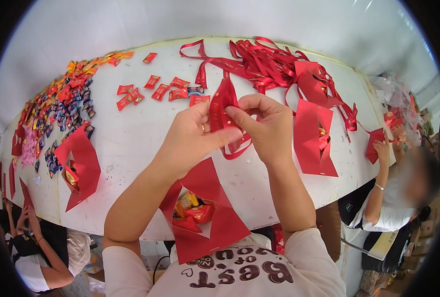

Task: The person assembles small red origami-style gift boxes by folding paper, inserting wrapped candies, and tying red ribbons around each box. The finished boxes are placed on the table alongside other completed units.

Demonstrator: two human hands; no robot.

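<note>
Above the table, my left hand (195, 136) and my right hand (259, 123) are close together, fingers closed on a red satin ribbon (224, 94) with gold print. A loop of it hangs below my fingers. My right thumb and fingertips pinch it, while my left fingers press its other side; a ring is on that hand. Under my forearms, at the table's near edge, an open red paper box (226, 227) holds several wrapped candies (194, 208) in red and yellow.
Tangled red ribbons (267, 64) lie at the back right near two red boxes (304, 133). A candy heap (69, 99) covers the table's left, beside another red box (87, 166). Loose red candies (153, 91) lie centrally. Co-workers' hands (381, 148) work at both sides; the right one holds a red box.
</note>
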